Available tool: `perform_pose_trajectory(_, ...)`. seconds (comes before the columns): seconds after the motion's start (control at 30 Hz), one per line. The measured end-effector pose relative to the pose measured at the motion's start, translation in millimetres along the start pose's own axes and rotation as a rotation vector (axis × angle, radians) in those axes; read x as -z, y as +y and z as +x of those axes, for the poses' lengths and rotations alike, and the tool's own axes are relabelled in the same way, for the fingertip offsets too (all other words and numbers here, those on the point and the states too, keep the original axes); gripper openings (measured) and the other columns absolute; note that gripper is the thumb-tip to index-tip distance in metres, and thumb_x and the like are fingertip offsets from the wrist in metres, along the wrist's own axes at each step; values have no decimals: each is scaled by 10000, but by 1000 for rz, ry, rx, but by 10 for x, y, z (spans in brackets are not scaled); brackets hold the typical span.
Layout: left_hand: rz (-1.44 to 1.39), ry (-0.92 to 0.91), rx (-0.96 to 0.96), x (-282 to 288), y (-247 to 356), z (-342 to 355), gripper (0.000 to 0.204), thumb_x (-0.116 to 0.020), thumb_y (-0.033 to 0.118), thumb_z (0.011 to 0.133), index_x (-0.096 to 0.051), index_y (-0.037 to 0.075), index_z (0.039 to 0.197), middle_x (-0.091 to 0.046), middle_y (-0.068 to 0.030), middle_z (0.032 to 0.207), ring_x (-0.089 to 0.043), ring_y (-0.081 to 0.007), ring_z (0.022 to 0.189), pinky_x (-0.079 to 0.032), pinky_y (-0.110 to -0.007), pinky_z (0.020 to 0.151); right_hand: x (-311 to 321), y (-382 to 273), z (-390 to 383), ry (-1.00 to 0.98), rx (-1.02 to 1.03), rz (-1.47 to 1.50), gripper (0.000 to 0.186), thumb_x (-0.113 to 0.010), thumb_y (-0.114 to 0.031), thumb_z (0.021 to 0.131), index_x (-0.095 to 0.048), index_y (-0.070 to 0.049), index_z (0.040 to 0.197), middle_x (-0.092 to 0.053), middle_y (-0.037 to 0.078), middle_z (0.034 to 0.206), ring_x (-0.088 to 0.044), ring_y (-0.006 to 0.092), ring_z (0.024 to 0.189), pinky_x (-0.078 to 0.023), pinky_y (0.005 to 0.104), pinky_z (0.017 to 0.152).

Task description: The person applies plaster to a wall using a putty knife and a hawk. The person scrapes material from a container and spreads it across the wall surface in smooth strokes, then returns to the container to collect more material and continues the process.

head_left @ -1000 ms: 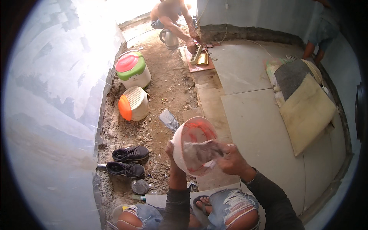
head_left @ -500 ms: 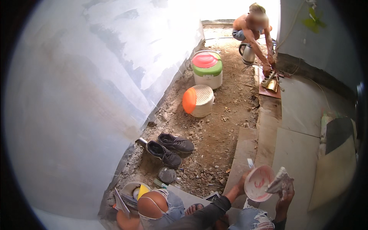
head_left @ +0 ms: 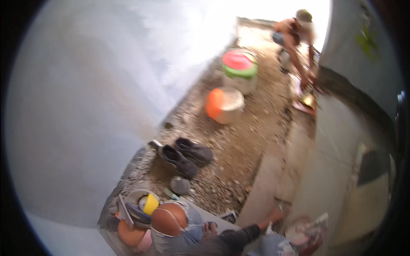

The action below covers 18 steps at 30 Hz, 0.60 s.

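Note:
A pinkish-white bowl (head_left: pixel 296 232) is low at the right in the head view, blurred by motion. My left hand (head_left: pixel 276 215) grips its far left rim, the dark-sleeved forearm stretching across from the lower left. Beside the bowl's right edge, a crumpled whitish bag-like piece (head_left: pixel 319 222) is in my right hand (head_left: pixel 312 247). That hand's fingers are smeared and partly hidden behind the piece. My knees in ripped jeans are on either side of my left forearm.
Black shoes (head_left: pixel 188 157), a container with an orange lid (head_left: pixel 224 105) and a red-and-green-lidded one (head_left: pixel 240 70) stand on the dirt strip. A bucket with tools (head_left: pixel 139 197) is by my left knee. Another person (head_left: pixel 294 36) squats far right, hands low near a kettle.
The view has shifted and blurred. Both my hands, the bowl and the whitish piece now appear lower in the picture. The other person stays squatting with hands low.

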State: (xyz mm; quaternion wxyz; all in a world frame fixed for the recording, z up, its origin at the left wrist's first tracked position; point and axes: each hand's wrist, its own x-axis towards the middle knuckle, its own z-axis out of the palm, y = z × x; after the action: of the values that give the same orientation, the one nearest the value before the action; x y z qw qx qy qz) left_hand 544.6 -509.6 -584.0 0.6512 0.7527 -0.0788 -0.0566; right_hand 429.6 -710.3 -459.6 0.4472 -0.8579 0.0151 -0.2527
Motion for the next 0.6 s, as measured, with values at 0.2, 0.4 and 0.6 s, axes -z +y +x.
perform_pose_trajectory(0.2,-322,-322,810,1228,760,661,474,-502,569,981,-557,145,1186,-585,-26,821,-595,-173,644,-498,-337,542,79,-644,404,150,-323,-15,479,-646,-157,980,-487,-8,1406,-523,147,1425,-511,273,1317,-454,432,1080)
perform_pose_trajectory(0.4,-399,-789,475,1501,1784,741,385,-525,435,1053,-606,88,1199,-609,0,779,-565,-106,576,-453,-237,509,140,-1460,1058,297,-313,484,249,-610,8,959,-589,7,1206,-651,66,1183,-628,162,1098,-546,329,947)
perform_pose_trajectory(0.6,-462,-915,300,1508,2357,662,355,-530,381,1066,-618,73,1219,-614,12,784,-564,-62,612,-454,-225,525,382,-2180,1466,20,208,128,174,-660,-76,940,-717,-50,1103,-729,182,1135,-716,348,1080,-588,446,918)
